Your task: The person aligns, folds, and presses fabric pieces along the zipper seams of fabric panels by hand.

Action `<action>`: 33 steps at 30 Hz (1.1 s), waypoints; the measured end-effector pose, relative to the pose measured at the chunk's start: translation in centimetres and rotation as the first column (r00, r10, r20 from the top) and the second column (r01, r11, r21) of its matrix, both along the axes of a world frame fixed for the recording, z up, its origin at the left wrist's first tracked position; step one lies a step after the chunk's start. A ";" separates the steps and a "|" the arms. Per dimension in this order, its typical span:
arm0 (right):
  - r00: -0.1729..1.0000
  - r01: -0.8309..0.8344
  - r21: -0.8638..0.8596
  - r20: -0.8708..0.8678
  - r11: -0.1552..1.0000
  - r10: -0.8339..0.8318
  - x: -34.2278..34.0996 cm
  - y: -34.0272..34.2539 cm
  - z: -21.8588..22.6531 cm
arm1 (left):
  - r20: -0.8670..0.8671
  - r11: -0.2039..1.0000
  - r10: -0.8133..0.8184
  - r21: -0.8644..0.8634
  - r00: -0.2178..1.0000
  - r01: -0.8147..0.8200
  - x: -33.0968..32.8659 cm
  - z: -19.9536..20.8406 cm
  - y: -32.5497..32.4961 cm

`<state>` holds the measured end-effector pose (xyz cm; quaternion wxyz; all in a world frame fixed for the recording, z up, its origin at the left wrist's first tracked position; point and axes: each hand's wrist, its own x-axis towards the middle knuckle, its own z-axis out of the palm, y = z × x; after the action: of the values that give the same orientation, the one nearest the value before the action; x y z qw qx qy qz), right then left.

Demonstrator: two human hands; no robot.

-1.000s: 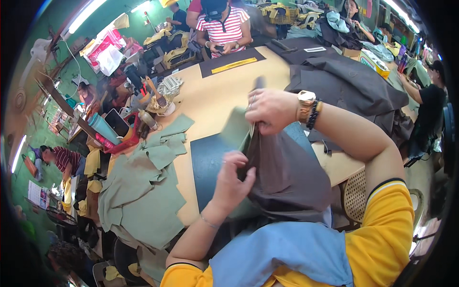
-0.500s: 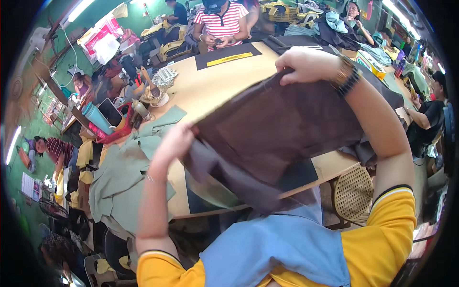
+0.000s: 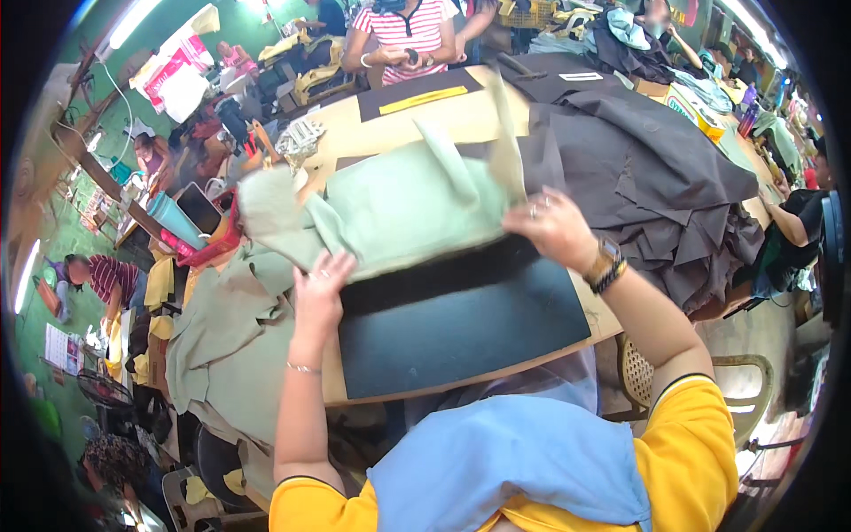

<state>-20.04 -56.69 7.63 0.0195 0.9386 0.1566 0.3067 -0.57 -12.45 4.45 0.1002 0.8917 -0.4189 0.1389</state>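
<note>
I hold a pale green fabric piece [image 3: 399,208] spread above the wooden table [image 3: 461,120]. My left hand [image 3: 321,288] grips its lower left edge. My right hand [image 3: 554,226], with a ring and a wristwatch, grips its right edge. Two flaps of the green fabric stick up near the top. Under it lies a black cutting mat [image 3: 461,324] on the table's near side. A stack of green fabric pieces [image 3: 226,341] hangs over the table's left end.
A heap of dark brown fabric [image 3: 656,191] covers the table's right side. A person in a striped shirt [image 3: 403,31] sits at the far end behind a black mat with a yellow ruler [image 3: 421,99]. Other people work at left and right. A woven chair [image 3: 634,377] stands beside me.
The dark brown piece I held up is gone from my hands. Now both hands hold a pale green piece, lower and nearer the mat.
</note>
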 end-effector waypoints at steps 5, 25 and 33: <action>0.974 0.141 0.300 -0.210 0.943 -0.078 -6.5 4.4 -4.5 | -0.113 0.995 -0.056 -0.090 0.992 0.046 -9.1 1.8 -0.5; 0.896 0.184 0.260 -0.440 0.948 -0.053 -3.6 11.7 -5.4 | 0.137 -0.122 -0.990 -0.954 0.037 0.275 -20.2 22.7 -6.0; 0.955 0.244 0.355 -0.248 0.902 -0.161 -4.4 5.2 -4.8 | -0.298 0.312 -0.804 -0.948 0.514 -0.061 -13.1 11.9 -0.9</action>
<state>-24.42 -51.48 2.84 -0.1487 0.9629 -0.0037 0.2253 -13.69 -13.32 16.38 0.7460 0.5141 -0.4155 -0.0806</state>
